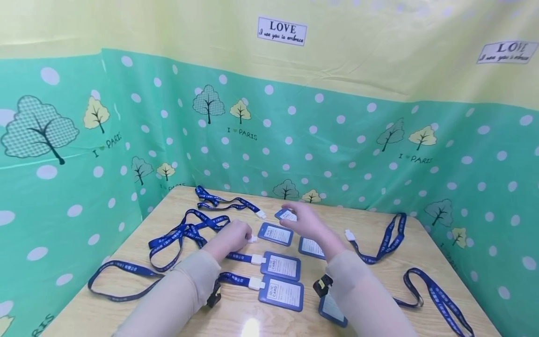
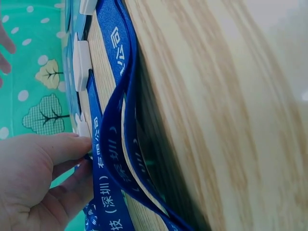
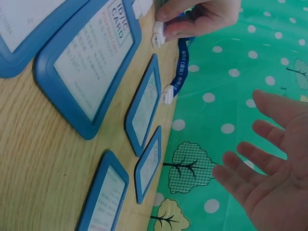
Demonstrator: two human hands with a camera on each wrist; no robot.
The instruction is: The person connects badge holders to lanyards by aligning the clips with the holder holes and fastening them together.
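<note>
My left hand (image 1: 233, 235) pinches the white clip (image 3: 158, 34) of a blue lanyard between thumb and fingers. Just right of that clip lies a blue ID card holder (image 1: 275, 234), apart from it. My right hand (image 1: 307, 220) hovers over the back of the table with spread fingers and holds nothing. Beneath it, partly covered in the head view, is a smaller-looking far card holder (image 1: 287, 215). Nearer the front, two card holders, one upper (image 1: 281, 266) and one lower (image 1: 281, 293), are joined to lanyards by white clips.
On the left, a tangled blue lanyard (image 1: 185, 229) and a looped one (image 1: 122, 264) lie on the wooden table (image 1: 236, 318). Another lanyard (image 1: 236, 203) lies behind. Rightward are two more lanyards (image 1: 389, 241) and two card holders (image 1: 310, 247) partly behind my right arm. A patterned curtain (image 1: 337, 154) surrounds the back.
</note>
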